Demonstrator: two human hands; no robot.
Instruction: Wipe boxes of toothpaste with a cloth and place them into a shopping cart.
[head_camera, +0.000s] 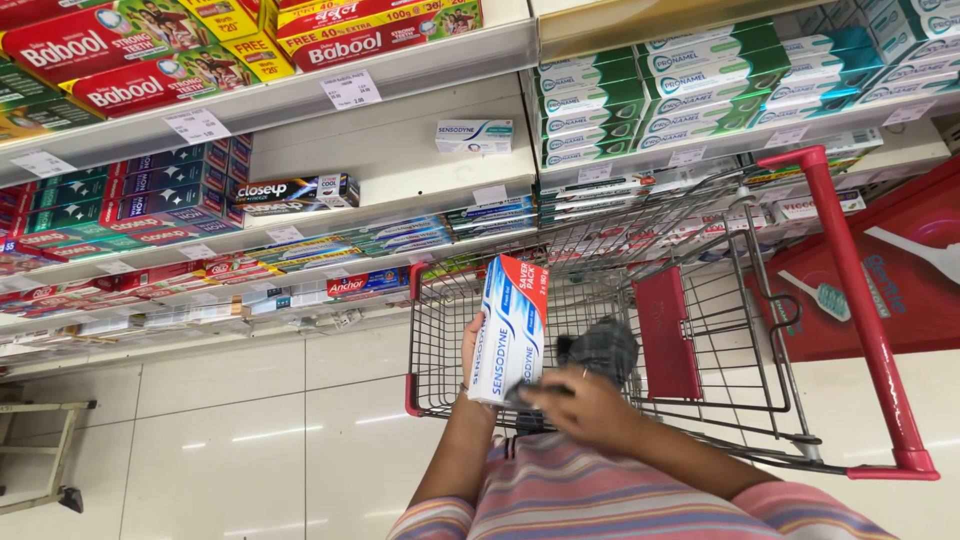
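Note:
My left hand (470, 352) grips a white toothpaste carton (511, 330) with blue and red markings, held upright over the near corner of a wire shopping cart (430, 330). My right hand (583, 408) reaches across and touches the carton's lower end with its fingers. Just beyond the carton, inside the cart, lies a dark grey cloth bundle (603, 348). Both forearms come up from the bottom edge in striped sleeves.
Store shelves (400, 160) packed with toothpaste boxes fill the wall ahead. The cart's red handle (850, 300) runs down the right side. A red display panel (920, 260) stands at far right. A pale metal stand (45, 450) sits on the tiled floor at left.

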